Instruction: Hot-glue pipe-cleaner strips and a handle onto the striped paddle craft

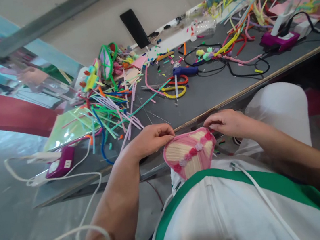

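A pink-edged craft panel (188,152), with a pale ribbed middle and a slanting row of red, pink and lilac pom-pom-like flowers, lies at my lap in front of the apron. My left hand (157,137) pinches its upper left rim between thumb and fingertips. At the upper right corner, my right hand (224,122) has its fingers closed at the panel's edge, touching it. The apron hides the panel's lower end. On the table ahead lie a blue glue gun (185,70) and scissors (175,89) with red and yellow handles.
Loose pipe cleaners (118,110) cover the left of the grey table (219,89), with more heaped at the far right. A black phone (135,29) leans against the wall. Purple power strips (61,163) stand at both sides, and a white cable (88,226) hangs at left.
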`<state>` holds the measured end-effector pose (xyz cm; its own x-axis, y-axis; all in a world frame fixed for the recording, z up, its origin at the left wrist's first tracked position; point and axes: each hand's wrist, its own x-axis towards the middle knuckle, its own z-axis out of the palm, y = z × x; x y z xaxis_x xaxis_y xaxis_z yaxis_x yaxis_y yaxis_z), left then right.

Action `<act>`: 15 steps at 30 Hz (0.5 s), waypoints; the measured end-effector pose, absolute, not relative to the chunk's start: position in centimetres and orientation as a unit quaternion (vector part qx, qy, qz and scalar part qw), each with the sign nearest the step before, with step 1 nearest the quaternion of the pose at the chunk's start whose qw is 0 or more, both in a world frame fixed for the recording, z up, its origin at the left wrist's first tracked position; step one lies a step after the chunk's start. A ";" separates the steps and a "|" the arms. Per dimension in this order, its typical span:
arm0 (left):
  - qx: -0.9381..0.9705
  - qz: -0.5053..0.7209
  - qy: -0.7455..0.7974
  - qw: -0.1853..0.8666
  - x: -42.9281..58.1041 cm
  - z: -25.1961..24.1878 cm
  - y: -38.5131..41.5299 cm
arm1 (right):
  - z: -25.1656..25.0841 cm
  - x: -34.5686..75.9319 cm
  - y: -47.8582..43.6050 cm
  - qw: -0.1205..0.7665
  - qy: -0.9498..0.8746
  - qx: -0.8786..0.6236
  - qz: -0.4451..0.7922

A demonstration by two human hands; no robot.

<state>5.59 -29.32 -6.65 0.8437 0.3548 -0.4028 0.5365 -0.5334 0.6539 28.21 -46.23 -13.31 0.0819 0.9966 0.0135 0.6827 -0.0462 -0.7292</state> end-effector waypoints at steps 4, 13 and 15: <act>0.858 -0.100 0.259 0.433 4.9 -7.0 -29.4 | -13.2 27.2 -48.3 0.431 -0.510 -0.725 0.168; 0.860 -0.092 0.252 0.435 4.8 -7.4 -29.2 | -12.8 25.8 -50.1 0.391 -0.554 -0.716 0.164; 0.869 -0.091 0.234 0.426 5.2 -7.2 -29.2 | -12.1 25.6 -48.9 0.389 -0.621 -0.672 0.106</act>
<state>5.18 -29.19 -7.17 0.8735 0.3301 -0.3578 0.4850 -0.5274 0.6975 25.57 -48.91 -12.11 0.2064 0.9170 0.3414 0.7523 0.0744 -0.6546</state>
